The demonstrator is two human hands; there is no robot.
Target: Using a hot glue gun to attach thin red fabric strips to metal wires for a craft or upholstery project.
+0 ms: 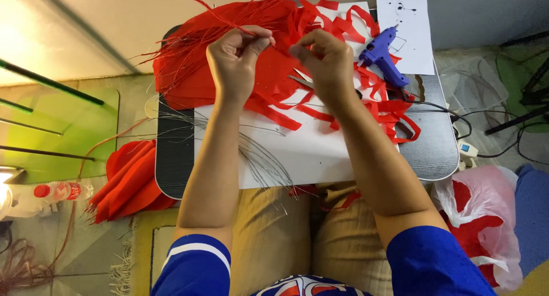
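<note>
We pinch a thin red wire (229, 22) in our left hand (235, 60) and right hand (325, 64) above the lap board (432, 147), the blue glue gun (384, 60) at three o'clock.

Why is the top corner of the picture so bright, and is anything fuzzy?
Head view: strong glare washes out the upper left corner by the green mat. The left hand and right hand, pinching a thin red strip, look fairly sharp. The blue glue gun is clear. Edges bend slightly, like a wide lens.
</note>
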